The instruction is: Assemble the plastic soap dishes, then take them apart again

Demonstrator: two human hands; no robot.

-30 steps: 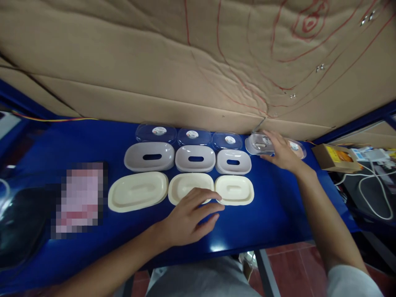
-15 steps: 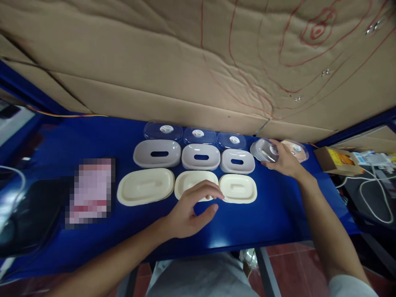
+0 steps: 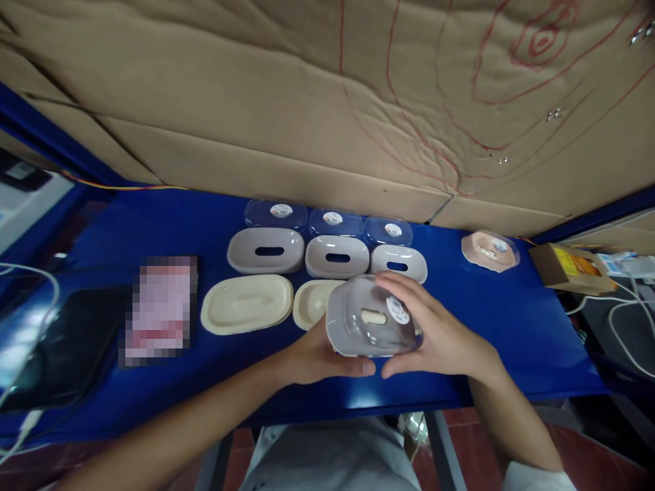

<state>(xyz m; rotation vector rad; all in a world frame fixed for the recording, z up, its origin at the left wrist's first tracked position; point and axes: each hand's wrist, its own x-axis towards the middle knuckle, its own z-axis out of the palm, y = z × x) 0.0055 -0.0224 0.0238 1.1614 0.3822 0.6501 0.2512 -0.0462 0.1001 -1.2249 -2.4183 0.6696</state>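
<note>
Between my two hands, above the front part of the table, is a grey soap dish [image 3: 353, 314] with a clear lid, a round-cornered label and a cream piece showing through its slot. My right hand [image 3: 434, 334] grips its right side, fingers over the far edge and thumb at the near edge. Around the left side closes my left hand [image 3: 317, 354], its thumb along the near edge and its other fingers hidden beneath. Behind the dish stand grey slotted trays [image 3: 269, 262]. Cream oval trays [image 3: 248, 305] lie to the left, one partly covered by the dish.
Clear lids [image 3: 335, 221] with labels line the back, against a cardboard wall [image 3: 230, 150]. A pink lidded soap dish [image 3: 488, 252] sits at the back right of the blue table [image 3: 491, 327]. Beyond it are an open carton [image 3: 568, 266] and white cables [image 3: 624, 334]. A blurred pink item [image 3: 158, 307] lies left.
My right hand has brought the grey soap dish from the back right to the front middle. My left hand, free before, has taken hold of its left side.
</note>
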